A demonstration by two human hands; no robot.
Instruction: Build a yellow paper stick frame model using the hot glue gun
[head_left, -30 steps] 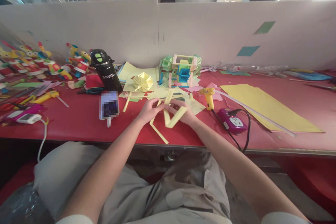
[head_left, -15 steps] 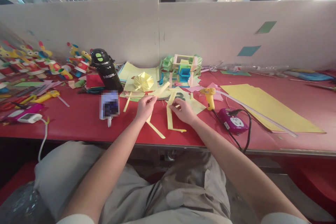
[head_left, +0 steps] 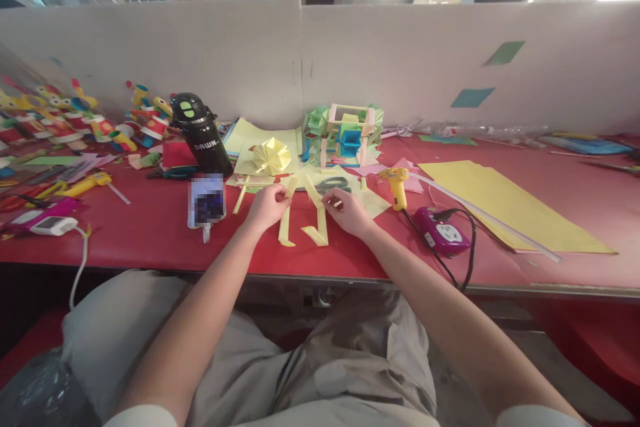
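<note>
Pinching one yellow strip (head_left: 284, 225) in left hand (head_left: 269, 205), a second strip (head_left: 323, 225) in right hand (head_left: 347, 211), mid-frame, both already creased, seemingly still unjoined.

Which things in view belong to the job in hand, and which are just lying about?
Job in hand: left paper strip, pinched by the left hand; right paper strip, pinched by the right hand; probably the scissors just beyond.

Apparently just lying about: black bottle; toy figures at far left.

Colourful bird figures (head_left: 75, 123) crowd the bench's (head_left: 150, 233) far left, beside a black bottle (head_left: 203, 143); green (head_left: 506, 53) and blue patches (head_left: 473, 97) mark the far partition (head_left: 390, 53), right.
</note>
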